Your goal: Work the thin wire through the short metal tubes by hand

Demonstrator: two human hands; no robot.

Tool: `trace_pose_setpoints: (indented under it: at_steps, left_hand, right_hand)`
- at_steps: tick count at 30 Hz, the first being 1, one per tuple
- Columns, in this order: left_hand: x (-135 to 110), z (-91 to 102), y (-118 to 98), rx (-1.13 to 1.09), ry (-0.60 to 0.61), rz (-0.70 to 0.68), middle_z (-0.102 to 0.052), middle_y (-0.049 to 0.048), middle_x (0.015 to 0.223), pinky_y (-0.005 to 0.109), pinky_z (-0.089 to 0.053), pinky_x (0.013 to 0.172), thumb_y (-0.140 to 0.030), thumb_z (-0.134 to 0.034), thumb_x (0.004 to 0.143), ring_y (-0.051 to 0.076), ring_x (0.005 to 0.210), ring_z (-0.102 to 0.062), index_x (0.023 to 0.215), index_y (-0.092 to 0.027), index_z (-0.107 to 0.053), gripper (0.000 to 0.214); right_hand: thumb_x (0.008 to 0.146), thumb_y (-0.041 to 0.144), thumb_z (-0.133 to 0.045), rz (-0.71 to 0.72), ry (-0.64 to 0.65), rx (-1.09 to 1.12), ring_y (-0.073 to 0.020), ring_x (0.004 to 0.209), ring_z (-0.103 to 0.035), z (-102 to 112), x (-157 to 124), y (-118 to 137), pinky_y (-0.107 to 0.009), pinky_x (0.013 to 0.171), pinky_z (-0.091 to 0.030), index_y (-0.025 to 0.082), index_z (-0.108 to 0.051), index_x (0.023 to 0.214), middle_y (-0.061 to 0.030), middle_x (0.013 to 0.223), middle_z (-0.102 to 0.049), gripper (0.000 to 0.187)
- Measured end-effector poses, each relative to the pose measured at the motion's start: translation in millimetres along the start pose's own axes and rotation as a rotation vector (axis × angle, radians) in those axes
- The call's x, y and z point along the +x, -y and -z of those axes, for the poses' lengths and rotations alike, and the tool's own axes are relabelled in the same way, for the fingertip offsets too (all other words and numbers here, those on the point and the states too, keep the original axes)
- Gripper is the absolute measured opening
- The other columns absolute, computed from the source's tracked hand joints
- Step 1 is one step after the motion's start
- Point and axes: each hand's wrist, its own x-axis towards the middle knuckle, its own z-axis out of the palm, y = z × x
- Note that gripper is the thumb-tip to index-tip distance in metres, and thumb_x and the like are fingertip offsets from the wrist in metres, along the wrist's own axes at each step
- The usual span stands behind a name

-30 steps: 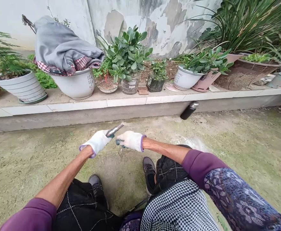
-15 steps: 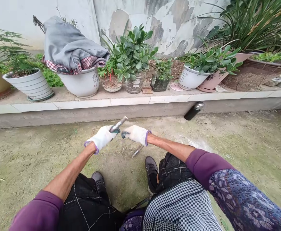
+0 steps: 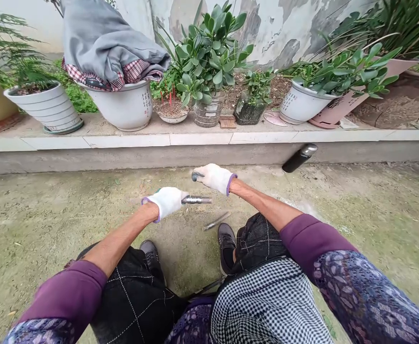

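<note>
My left hand (image 3: 168,201), in a white knit glove with purple cuff, is closed around a short metal rod (image 3: 198,200). The rod lies nearly level, its shiny, ridged-looking part by my fingers and a duller end pointing right. Higher and to the right, my right hand (image 3: 214,177), gloved the same way with dark fingertips, has its fingers curled; whatever they may hold is hidden. A similar second rod (image 3: 216,221) rests on the ground near my right shoe (image 3: 226,239), below both hands and touched by neither.
A low tiled ledge (image 3: 198,138) runs across the front with potted plants, including a jade plant (image 3: 212,52). Grey clothing (image 3: 105,43) is piled over a white pot (image 3: 123,107). A black flask (image 3: 298,158) leans at the ledge's foot.
My right hand has moved up and away from my left. The rod in my left hand has turned from slanting upward to nearly level. The view has shifted slightly down.
</note>
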Motion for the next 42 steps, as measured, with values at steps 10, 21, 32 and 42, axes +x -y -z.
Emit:
trace_pose_setpoints:
  at_steps: [10, 21, 32, 42]
  left_hand:
    - [3, 20.1, 15, -0.38, -0.317, 0.212, -0.066, 0.0035, 0.07, 0.022, -0.044, 0.057, -0.038, -0.048, 0.088, 0.015, 0.061, -0.058, 0.104, -0.015, -0.069, 0.036]
    - [3, 7.1, 0, 0.113, -0.057, 0.097, -0.072, 0.0139, 0.09, 0.034, -0.05, 0.079, -0.021, -0.044, 0.088, 0.026, 0.088, -0.07, 0.108, -0.019, -0.07, 0.033]
    - [-11, 26.6, 18, -0.309, -0.281, 0.186, -0.067, 0.0038, 0.073, 0.023, -0.043, 0.06, -0.04, -0.047, 0.089, 0.016, 0.065, -0.059, 0.099, -0.017, -0.071, 0.034]
    - [-3, 5.1, 1, 0.106, -0.052, 0.048, -0.072, 0.0118, 0.086, 0.031, -0.049, 0.071, -0.019, -0.046, 0.086, 0.024, 0.08, -0.069, 0.105, -0.019, -0.071, 0.031]
  right_hand:
    - [0.095, 0.028, -0.046, 0.077, 0.114, -0.01, -0.0153, 0.076, -0.058, -20, -10, 29, -0.025, 0.066, -0.034, 0.019, -0.07, 0.101, -0.0053, 0.092, -0.072, 0.027]
    - [0.092, 0.03, -0.047, 0.014, -0.008, -0.061, -0.0155, 0.074, -0.057, 6, -9, 14, -0.026, 0.065, -0.033, 0.02, -0.071, 0.105, -0.0045, 0.09, -0.072, 0.029]
    - [0.09, 0.028, -0.045, 0.039, 0.1, 0.273, -0.0109, 0.06, -0.05, -21, -6, 26, -0.023, 0.058, -0.034, 0.017, -0.071, 0.097, -0.0006, 0.073, -0.063, 0.029]
    - [0.086, 0.029, -0.052, 0.027, 0.07, 0.124, -0.0127, 0.066, -0.056, -3, -5, 10, -0.023, 0.058, -0.035, 0.02, -0.071, 0.091, -0.0013, 0.08, -0.069, 0.022]
